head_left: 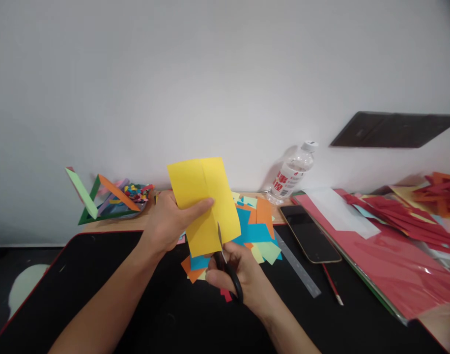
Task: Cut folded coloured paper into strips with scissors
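A sheet of yellow paper (pixel 190 184) is held up in front of me, with a lengthwise crease near its middle. My left hand (pixel 168 221) grips its left side, thumb across the front and the other fingers hidden behind. Black-handled scissors (pixel 232 278) sit in my right hand (pixel 243 275), and their blade lies on the lower part of the sheet along a cut from the bottom edge. Beneath both hands lies a pile of blue, orange and light green paper pieces (pixel 260 233) on the black mat (pixel 166 305).
Right of the pile are a clear ruler (pixel 298 268), a phone (pixel 309 233) and a red pencil (pixel 332 285). A water bottle (pixel 293 172) stands by the wall. Red paper packs (pixel 398 265) and cut strips (pixel 402 221) fill the far right. Folded paper strips (pixel 88 196) stand at left.
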Tool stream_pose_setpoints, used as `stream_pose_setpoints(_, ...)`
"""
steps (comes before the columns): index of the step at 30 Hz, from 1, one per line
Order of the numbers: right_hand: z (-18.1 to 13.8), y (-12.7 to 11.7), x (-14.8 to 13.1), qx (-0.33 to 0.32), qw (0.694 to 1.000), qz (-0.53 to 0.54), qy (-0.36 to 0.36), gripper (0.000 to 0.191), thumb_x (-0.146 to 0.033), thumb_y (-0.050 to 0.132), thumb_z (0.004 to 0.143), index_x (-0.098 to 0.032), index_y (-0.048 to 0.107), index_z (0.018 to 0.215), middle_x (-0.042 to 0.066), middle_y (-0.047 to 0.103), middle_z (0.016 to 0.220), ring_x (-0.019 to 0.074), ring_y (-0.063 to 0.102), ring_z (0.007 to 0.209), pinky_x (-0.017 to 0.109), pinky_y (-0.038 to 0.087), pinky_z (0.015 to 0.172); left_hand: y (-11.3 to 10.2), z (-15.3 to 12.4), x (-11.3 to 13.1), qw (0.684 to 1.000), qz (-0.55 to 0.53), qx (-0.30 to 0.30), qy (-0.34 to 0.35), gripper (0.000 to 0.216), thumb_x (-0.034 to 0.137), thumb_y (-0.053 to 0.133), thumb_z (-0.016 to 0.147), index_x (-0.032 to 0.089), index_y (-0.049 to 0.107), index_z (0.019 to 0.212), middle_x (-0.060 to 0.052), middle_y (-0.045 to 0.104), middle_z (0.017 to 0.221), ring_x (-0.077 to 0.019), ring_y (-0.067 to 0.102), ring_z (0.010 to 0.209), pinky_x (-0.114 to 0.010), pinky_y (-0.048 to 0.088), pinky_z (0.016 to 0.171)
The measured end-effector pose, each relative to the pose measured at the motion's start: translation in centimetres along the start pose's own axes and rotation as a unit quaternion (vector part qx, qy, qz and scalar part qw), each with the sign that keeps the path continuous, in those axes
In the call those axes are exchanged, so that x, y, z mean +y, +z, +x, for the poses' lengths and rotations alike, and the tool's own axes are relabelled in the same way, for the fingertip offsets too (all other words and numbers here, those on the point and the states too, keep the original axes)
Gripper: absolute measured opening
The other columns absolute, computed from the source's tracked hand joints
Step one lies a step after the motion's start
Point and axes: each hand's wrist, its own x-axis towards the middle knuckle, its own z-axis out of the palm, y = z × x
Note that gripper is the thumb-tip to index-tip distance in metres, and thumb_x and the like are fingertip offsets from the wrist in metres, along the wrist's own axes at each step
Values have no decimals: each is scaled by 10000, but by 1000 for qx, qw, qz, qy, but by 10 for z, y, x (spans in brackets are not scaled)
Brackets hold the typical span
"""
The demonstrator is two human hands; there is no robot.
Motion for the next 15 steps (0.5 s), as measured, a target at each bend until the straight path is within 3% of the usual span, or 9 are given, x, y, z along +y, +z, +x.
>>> stream_pose_setpoints(5, 0, 1, 0, 5, 1000, 10, 5, 413, -339, 869, 578, -168, 505, 671, -71, 487, 581, 58, 398, 495, 172, 305, 462, 0, 0, 0, 1000, 10, 3, 4, 344, 420, 777, 623, 177, 735, 862, -73, 758, 921, -296, 701, 851, -315, 568, 650)
stream_pose_setpoints(15, 1, 5, -2, -14, 999, 42, -2, 376, -362, 853, 604, -146, 590, 763, -71, 486, 560, 53, 366, 481, 174, 284, 458, 2, 0, 2, 999, -29, 6, -35, 373, 403, 798, 605, 137, 730, 857, -114, 758, 899, -300, 710, 771, -343, 572, 599)
